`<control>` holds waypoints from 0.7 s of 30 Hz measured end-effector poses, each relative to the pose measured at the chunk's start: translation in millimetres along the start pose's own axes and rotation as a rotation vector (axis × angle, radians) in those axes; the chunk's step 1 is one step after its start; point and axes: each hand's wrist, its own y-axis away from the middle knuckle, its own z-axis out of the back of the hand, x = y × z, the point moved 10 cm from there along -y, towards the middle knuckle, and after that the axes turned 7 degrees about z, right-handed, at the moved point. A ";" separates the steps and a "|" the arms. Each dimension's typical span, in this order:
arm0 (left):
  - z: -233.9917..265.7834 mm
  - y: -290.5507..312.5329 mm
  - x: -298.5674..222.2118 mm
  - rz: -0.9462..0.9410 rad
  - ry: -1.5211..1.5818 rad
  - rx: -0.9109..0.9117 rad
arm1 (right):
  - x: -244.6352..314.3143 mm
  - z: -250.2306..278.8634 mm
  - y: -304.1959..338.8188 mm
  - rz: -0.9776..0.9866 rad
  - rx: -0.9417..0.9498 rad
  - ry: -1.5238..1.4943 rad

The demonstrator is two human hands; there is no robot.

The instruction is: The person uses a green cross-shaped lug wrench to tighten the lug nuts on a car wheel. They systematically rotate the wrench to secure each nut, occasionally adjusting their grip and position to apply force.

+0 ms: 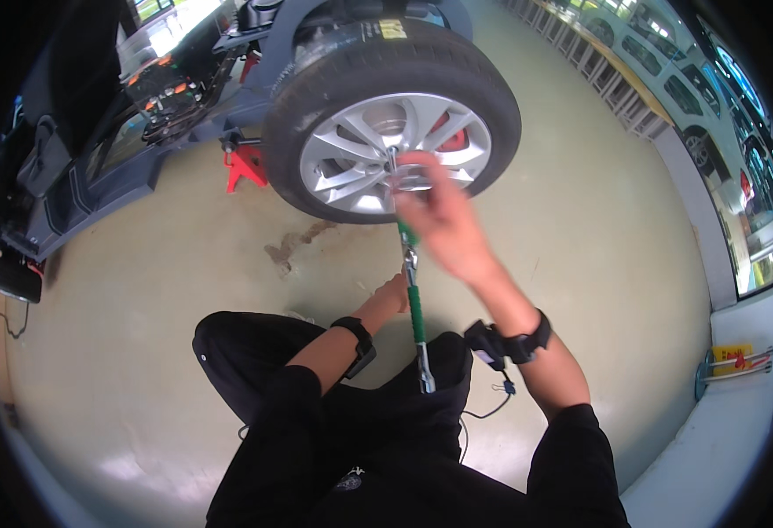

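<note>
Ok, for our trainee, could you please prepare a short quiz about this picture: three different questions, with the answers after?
1. Which is nearer to the silver multi-spoke wheel with black rubber tyre: the person's left hand or right hand?
2. True or false: a red metal jack stand appears to the right of the wheel.
3. Fill in: the long silver metal wrench has sleeves coloured ____.

Key:
1. The right hand, blurred in front of the rim.
2. False: the red metal jack stand appears to its left.
3. Green.
</note>
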 end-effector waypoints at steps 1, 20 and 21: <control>-15.5 0.5 2.6 0.048 -0.069 0.152 | 17.1 -29.7 -2.8 0.026 0.110 0.157; 211.2 232.9 -97.2 -0.427 -0.893 -0.995 | -140.0 -89.8 313.6 -1.016 0.151 -0.892; 211.6 226.4 -88.9 -0.400 -0.806 -0.999 | -136.7 -89.9 315.4 -0.988 0.088 -0.894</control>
